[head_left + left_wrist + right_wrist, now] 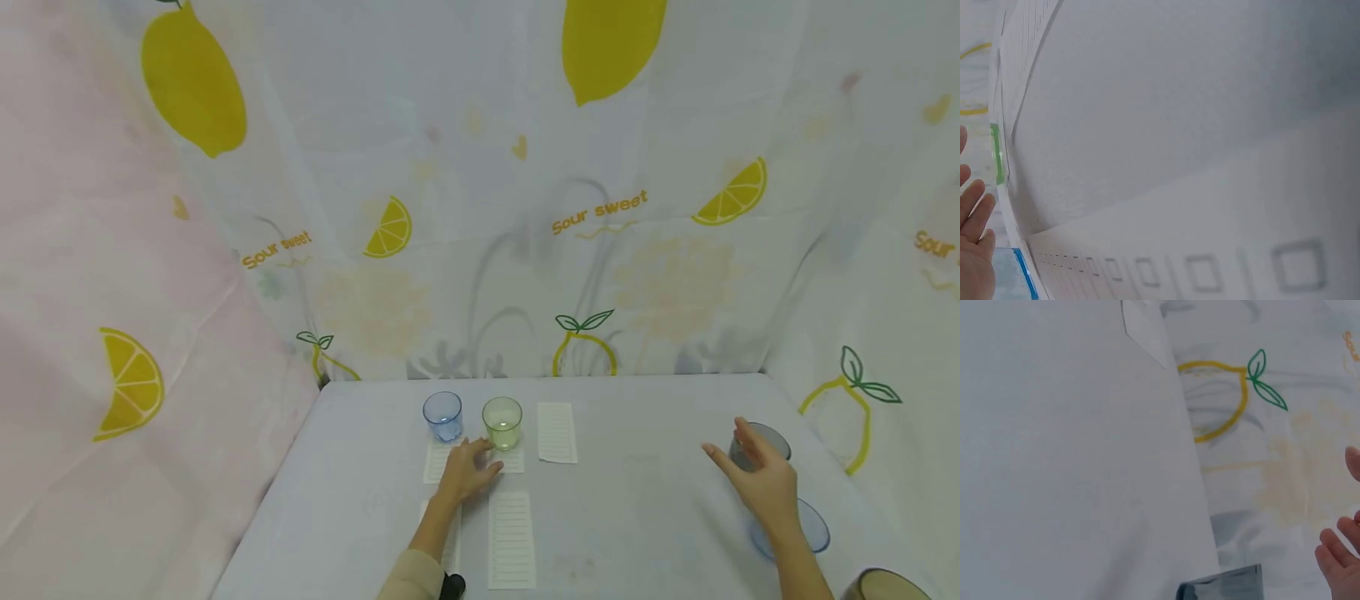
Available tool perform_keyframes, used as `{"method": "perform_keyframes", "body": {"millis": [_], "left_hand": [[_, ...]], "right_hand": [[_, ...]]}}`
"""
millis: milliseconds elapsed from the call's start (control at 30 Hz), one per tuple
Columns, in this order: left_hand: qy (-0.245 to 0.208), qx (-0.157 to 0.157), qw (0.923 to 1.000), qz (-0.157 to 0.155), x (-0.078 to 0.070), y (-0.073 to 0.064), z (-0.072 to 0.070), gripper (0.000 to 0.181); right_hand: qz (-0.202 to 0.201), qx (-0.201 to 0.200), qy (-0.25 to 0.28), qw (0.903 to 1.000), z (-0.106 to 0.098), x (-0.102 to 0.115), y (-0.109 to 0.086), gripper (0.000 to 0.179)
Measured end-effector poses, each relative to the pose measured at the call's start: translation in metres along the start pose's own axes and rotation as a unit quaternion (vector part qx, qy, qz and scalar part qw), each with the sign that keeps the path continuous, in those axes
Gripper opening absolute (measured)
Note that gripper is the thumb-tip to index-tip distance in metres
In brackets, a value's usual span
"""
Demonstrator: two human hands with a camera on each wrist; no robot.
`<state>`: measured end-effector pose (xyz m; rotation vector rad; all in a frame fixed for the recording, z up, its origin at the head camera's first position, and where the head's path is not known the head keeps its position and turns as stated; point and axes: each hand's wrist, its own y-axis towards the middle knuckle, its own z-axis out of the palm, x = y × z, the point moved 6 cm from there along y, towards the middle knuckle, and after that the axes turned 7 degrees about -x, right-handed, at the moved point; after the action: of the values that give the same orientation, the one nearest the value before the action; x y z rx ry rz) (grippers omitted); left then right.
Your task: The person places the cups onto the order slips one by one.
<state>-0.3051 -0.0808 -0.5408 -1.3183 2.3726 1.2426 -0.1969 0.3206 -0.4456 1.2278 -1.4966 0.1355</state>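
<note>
My left hand (465, 475) is just in front of a pale green glass (502, 417), its thumb and fingers parted and holding nothing. The fingertips come right up to the base of that glass. To the left of it stands a clear blue glass (443, 417); each of the two glasses is at the far end of a lined paper slip. On the right side of the table, my right hand (763, 485) has its thumb and fingers spread, with nothing in its grasp. A grey glass (778, 442) stands behind its fingers and is partly covered by them.
A blue round-rimmed piece (816, 529) lies partly hidden behind the right wrist. At the bottom right corner shows a brownish glass (885, 585). More lined slips, one at the back (557, 433) and one nearer (512, 542), lie on the white table (630, 517). A lemon-print curtain (465, 308) encloses it.
</note>
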Motion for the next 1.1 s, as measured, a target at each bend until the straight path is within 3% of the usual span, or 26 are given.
{"method": "perform_keyframes", "body": {"millis": [100,167,333,567,800,1100], "left_hand": [[-0.01,-0.038,0.9991,0.013,-0.007,0.001,-0.004,0.027],[-0.018,-0.044,0.9988,0.009,-0.01,0.003,-0.004,0.028],[-0.05,-0.014,0.9985,-0.015,-0.017,0.007,0.0,0.034],[-0.054,0.015,0.9982,-0.02,-0.028,0.011,0.012,0.04],[-0.049,0.028,0.9983,-0.007,-0.038,0.012,0.026,0.039],[-0.032,0.058,0.9978,-0.004,-0.045,0.017,0.045,0.039]], "right_hand": [[-0.012,-0.003,-0.02,0.9997,-0.01,-0.001,0.008,0.057],[-0.014,-0.005,-0.027,0.9995,-0.017,-0.003,0.012,0.056],[-0.011,0.001,-0.057,0.9983,-0.029,-0.01,0.021,0.057],[0.028,0.068,-0.121,0.9898,-0.033,-0.028,0.025,0.066],[0.056,0.16,-0.179,0.9691,-0.025,-0.044,0.026,0.08],[0.043,0.219,-0.204,0.9533,-0.018,-0.051,0.022,0.087]]}}
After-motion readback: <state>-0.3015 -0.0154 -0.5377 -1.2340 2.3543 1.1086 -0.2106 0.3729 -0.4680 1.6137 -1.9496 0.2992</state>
